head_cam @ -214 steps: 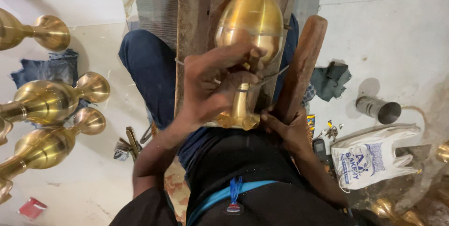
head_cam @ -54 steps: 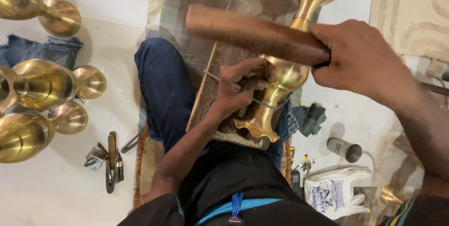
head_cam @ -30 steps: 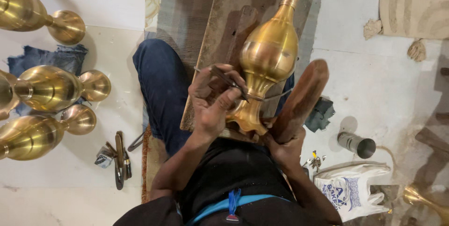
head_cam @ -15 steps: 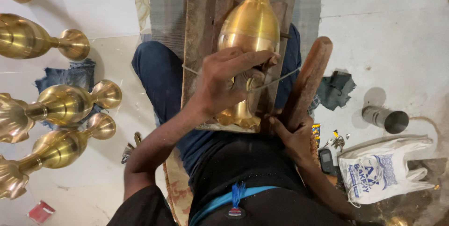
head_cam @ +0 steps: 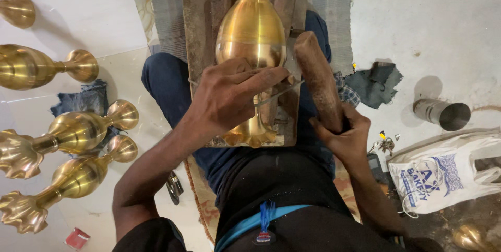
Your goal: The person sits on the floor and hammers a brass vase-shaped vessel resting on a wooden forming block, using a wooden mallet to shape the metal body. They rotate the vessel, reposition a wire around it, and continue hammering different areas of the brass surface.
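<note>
In the middle of the frame we see one big brass vase point(head_cam: 252, 38) lying on a wooden board point(head_cam: 195, 27) across our lap, its flared foot toward us and its neck pointing to the top edge. Our left hand point(head_cam: 229, 98) rests over the thin stem of the vase, fingers pinched on a thin metal tool point(head_cam: 284, 86) that pokes out to the right. Our right hand point(head_cam: 344, 134) is closed tight on the lower end of one wooden mallet point(head_cam: 315, 77), which stands up just beside the vase. On the left side of the frame we count four more brass vases point(head_cam: 73, 132) lying on the pale floor, one of them cut off at the upper left corner. At the right there is one metal cup point(head_cam: 442, 114) on its side and one dark rag point(head_cam: 377, 81). In the lower right lies one white plastic bag point(head_cam: 443, 176) with blue print. In the lower left corner sits one small red packet point(head_cam: 78, 238).
</note>
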